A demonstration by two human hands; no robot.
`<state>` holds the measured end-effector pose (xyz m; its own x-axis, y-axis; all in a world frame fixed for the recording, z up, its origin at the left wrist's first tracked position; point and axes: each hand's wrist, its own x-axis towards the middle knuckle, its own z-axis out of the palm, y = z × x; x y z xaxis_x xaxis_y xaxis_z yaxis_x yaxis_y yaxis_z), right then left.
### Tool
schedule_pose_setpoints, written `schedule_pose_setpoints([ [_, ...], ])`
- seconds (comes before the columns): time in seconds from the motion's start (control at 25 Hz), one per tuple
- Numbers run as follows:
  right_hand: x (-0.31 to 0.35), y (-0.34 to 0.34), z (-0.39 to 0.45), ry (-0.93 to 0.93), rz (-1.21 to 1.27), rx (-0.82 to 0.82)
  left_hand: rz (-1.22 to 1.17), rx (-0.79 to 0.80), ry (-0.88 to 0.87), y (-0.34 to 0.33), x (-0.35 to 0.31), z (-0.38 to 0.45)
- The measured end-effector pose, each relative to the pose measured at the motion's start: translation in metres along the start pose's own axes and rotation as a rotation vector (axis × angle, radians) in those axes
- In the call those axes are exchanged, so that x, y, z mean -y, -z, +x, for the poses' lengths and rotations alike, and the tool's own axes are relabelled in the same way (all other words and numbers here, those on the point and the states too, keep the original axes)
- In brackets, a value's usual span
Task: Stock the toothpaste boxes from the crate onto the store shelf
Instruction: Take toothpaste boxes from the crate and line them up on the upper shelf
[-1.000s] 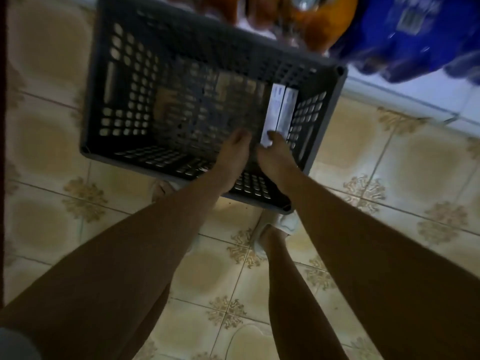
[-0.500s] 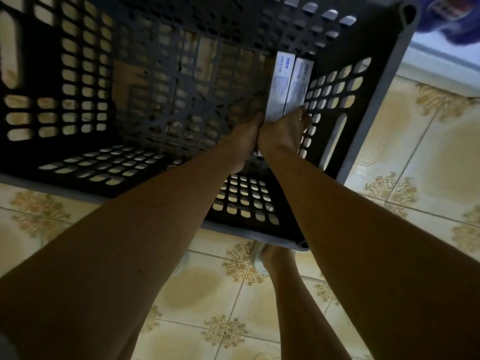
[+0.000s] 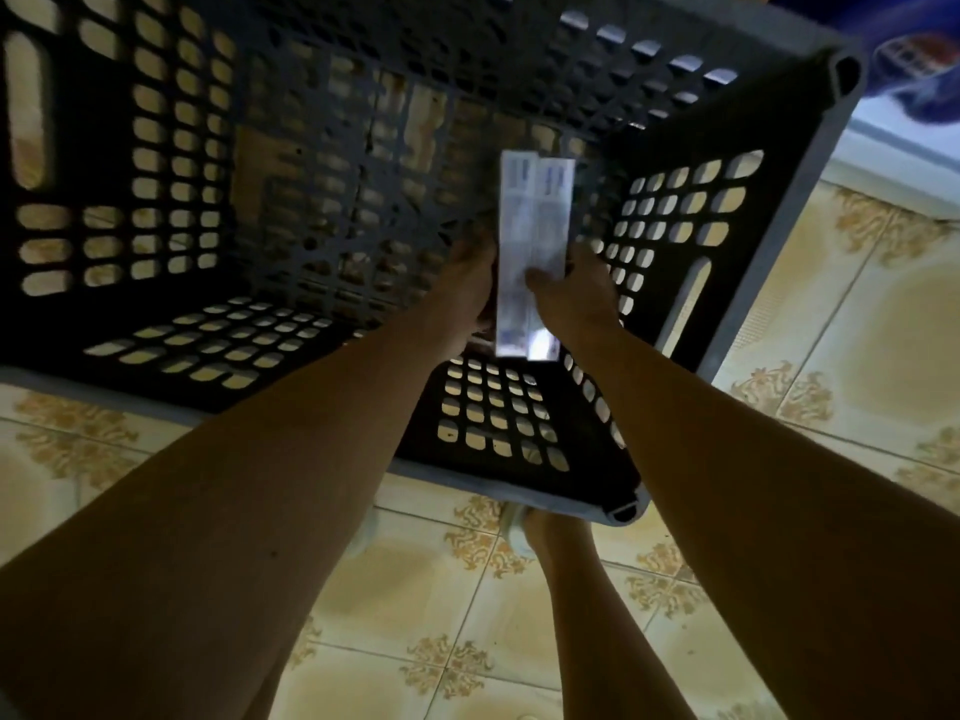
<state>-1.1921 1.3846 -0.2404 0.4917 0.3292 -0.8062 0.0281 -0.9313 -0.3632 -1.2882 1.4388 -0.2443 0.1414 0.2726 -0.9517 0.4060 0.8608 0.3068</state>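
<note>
From the head camera, the two toothpaste boxes (image 3: 532, 254), flat on the crate (image 3: 769, 241) floor half a second ago, are now lifted, near ends tilted up, so the pickup is done and the shelf carry comes next. Left hand (image 3: 467, 288) and right hand (image 3: 574, 291) grip them from either side. They are pale, long, side by side, print blurred.

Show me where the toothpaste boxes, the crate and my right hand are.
toothpaste boxes (image 3: 530, 236): head view, on the pale top face of the pair.
crate (image 3: 779, 220): head view, on its grey right rim.
right hand (image 3: 576, 298): head view, on the back of the hand.
</note>
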Motion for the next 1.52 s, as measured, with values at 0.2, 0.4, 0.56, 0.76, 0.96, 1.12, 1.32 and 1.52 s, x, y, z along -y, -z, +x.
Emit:
schedule_pose_setpoints([
  [0.2,0.003,-0.015,-0.011,0.032,0.162,0.214,-0.098,-0.003,0.069,0.030,0.022,-0.001],
  [0.4,0.000,-0.008,-0.013,-0.053,0.379,0.273,-0.134,0.032,0.021,0.047,0.012,-0.001],
  [0.56,0.004,0.001,-0.025,-0.152,0.523,0.221,-0.183,-0.122,-0.023,0.054,0.010,-0.007],
  [0.76,0.013,0.005,-0.038,-0.193,0.548,0.235,-0.178,-0.128,-0.069,0.047,-0.003,-0.024],
  [0.96,0.023,0.014,-0.056,-0.047,0.425,0.219,-0.230,-0.069,-0.086,0.051,-0.006,-0.031],
  [1.12,0.034,0.029,-0.079,0.061,0.463,0.237,-0.217,-0.002,-0.125,0.059,-0.009,-0.051],
  [1.32,0.059,0.060,-0.112,0.064,0.287,0.322,-0.100,-0.101,-0.264,0.065,-0.039,-0.101],
  [1.52,0.103,0.093,-0.177,0.157,0.290,0.291,-0.344,-0.094,-0.225,0.063,-0.083,-0.171],
])
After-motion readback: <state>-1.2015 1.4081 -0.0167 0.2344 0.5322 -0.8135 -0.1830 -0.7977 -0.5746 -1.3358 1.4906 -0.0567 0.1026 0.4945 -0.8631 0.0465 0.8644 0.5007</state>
